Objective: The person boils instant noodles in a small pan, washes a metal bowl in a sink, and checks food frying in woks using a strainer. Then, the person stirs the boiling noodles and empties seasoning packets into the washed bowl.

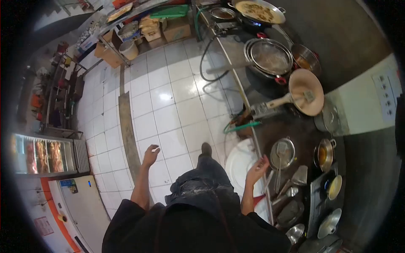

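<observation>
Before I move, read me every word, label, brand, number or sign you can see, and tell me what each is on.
None can be read.
Marked sheet on the right wall: too blurred.
Reddish notice at lower left: too small.
Dark sticker on the white appliance: too blurred.

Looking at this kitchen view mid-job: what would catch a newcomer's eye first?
Probably the pale pinkish pan on the dark counter, then the wide pan of creamy food at the picture's top. Next, perhaps, the lit cabinet at the left edge with reddish items inside, and the right hand near the counter's edge.
</observation>
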`<state>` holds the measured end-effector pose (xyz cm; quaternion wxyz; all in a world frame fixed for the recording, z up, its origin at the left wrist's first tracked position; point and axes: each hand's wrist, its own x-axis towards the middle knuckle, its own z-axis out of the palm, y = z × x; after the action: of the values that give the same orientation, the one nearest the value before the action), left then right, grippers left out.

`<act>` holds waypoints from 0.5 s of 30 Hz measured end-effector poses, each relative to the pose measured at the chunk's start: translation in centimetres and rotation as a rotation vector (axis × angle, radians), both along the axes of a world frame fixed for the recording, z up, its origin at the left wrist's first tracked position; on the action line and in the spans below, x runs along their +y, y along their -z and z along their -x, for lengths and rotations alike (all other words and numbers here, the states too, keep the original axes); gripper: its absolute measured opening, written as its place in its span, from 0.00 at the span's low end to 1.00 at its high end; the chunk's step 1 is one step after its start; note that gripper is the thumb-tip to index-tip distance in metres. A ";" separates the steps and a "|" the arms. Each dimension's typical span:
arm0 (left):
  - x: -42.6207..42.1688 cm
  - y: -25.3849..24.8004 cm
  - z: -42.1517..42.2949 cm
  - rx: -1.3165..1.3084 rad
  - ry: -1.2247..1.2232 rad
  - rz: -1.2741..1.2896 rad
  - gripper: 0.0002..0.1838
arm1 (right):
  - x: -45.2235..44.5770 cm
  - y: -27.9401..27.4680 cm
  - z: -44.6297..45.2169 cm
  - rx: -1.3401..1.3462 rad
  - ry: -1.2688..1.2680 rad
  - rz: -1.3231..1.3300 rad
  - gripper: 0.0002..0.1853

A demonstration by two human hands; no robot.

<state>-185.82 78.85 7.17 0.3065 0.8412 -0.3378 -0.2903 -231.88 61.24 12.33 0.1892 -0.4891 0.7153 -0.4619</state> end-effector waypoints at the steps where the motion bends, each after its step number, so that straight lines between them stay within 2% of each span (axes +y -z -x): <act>1: -3.1 -0.9 -1.0 0.020 0.047 -0.050 0.18 | -1.7 -0.9 -3.1 -0.026 -0.113 -0.021 0.15; 4: -10.7 -2.4 -4.8 0.059 0.125 -0.147 0.20 | -9.0 -5.2 -13.1 -0.141 -0.367 0.049 0.13; 7: -13.6 -1.4 -8.6 0.042 0.084 -0.170 0.20 | -18.0 -6.6 -22.6 -0.472 -0.506 0.152 0.15; 10: -12.6 2.7 -12.7 0.087 -0.002 -0.198 0.18 | -28.0 -12.2 -32.0 -0.718 -0.698 0.076 0.16; 12: -10.6 5.4 -15.0 0.185 -0.001 -0.275 0.17 | -35.2 -13.8 -37.9 -0.862 -0.780 0.014 0.17; 13: -12.0 3.1 -15.0 0.270 -0.027 -0.513 0.17 | -38.8 -13.8 -40.9 -0.946 -0.806 -0.030 0.18; 14: -8.4 8.2 -16.9 -0.240 0.514 -0.430 0.17 | -42.4 -13.0 -44.1 -0.991 -0.803 -0.086 0.19; 15: -7.9 8.8 -17.4 -0.154 0.498 -0.424 0.17 | -46.1 -11.8 -47.4 -1.038 -0.797 -0.141 0.21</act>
<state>-168.41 70.97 -1.61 0.0181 0.7975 -0.4870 -0.3556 -184.50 15.14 24.16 0.6979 -0.4166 0.3235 -0.4844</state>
